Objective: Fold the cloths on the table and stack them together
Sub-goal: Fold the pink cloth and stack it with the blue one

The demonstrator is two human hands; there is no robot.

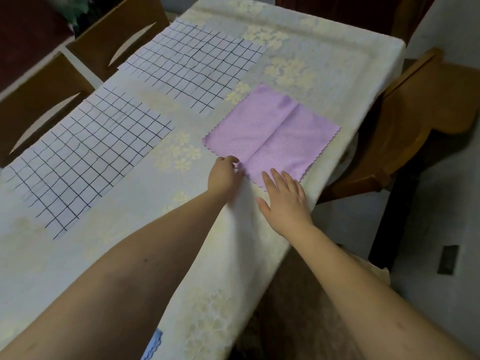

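Purple cloth [270, 136], mid-frame: fold starting.
Left hand [225, 175] pinches near edge; right hand [284, 201] flat, fingers straight. Lift, match corners.

This looks like a home dining room. A table [324, 48] fills most of the frame, covered by a cream tablecloth [233, 255] with a pale flower pattern, and wooden chairs stand round it: two chair backs [46, 105] with curved cut-outs at the left edge and upper left, and another wooden chair [415, 120] at the right edge. A light grey floor [428, 294] shows at the lower right, and dark red fabric [26, 35], perhaps a curtain or furniture cover, sits in the upper left corner.
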